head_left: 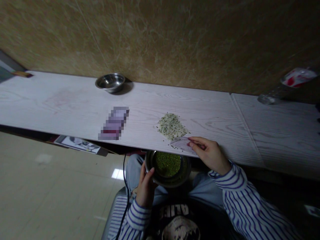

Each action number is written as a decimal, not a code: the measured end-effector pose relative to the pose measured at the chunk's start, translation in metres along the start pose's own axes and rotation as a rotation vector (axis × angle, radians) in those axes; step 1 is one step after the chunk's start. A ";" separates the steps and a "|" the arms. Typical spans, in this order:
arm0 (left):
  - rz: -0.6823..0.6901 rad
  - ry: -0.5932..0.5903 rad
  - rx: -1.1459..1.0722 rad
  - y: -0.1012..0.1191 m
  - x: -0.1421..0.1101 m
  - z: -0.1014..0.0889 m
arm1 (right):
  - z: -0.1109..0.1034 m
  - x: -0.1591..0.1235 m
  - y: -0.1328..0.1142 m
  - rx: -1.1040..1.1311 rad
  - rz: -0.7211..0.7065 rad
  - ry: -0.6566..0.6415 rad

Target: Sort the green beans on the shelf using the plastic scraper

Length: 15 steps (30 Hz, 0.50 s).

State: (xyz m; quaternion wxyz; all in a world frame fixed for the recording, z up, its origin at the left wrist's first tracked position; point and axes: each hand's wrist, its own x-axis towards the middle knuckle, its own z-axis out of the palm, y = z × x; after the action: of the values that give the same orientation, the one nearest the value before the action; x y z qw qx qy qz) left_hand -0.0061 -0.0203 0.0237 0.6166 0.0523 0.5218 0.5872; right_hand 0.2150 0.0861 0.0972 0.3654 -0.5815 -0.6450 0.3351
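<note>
My left hand (146,185) grips the rim of a steel bowl (183,170) full of green beans (167,164), held just below the table's front edge over my lap. On the table, my right hand (208,151) pinches a flat card-like piece (181,144) at the near side of a small heap of mixed green and white grains (171,126). A few stray grains lie around the heap.
The long white wooden table (62,106) runs along a brown marbled wall. An empty steel bowl (110,82) stands at the back, a blurred-out flat object (114,123) lies left of the heap, and a tipped clear bottle (287,85) sits at the far right.
</note>
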 end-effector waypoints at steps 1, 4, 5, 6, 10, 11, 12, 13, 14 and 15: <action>0.001 -0.002 0.004 0.000 0.000 0.000 | 0.002 0.001 0.000 0.002 -0.003 -0.005; 0.001 -0.016 -0.009 0.001 0.000 0.000 | 0.006 0.003 0.001 -0.012 -0.009 -0.008; -0.003 -0.022 -0.019 0.002 0.000 0.000 | 0.007 0.003 0.001 -0.019 -0.008 -0.005; -0.009 -0.027 -0.026 0.003 0.000 0.000 | 0.008 0.003 0.001 -0.023 -0.007 -0.002; -0.010 -0.020 -0.038 0.005 0.001 0.000 | 0.012 0.002 0.002 -0.005 -0.009 -0.020; -0.003 -0.020 -0.039 0.006 0.001 0.000 | 0.014 0.002 0.002 -0.001 -0.010 -0.023; 0.005 -0.020 -0.040 0.006 0.001 0.000 | 0.015 0.002 0.003 0.000 -0.011 -0.021; 0.011 -0.022 -0.037 0.007 0.001 0.000 | 0.017 0.003 0.002 0.000 -0.011 -0.015; 0.015 -0.023 -0.031 0.007 0.001 0.000 | 0.018 0.004 0.002 0.001 -0.011 -0.007; 0.018 -0.025 -0.025 0.008 0.001 -0.001 | 0.020 0.006 0.001 0.003 -0.011 -0.002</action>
State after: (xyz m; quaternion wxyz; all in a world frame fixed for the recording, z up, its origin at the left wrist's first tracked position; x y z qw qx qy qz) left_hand -0.0120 -0.0176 0.0283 0.6183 0.0566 0.5062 0.5986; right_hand 0.1979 0.0917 0.0869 0.3673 -0.5771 -0.6481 0.3347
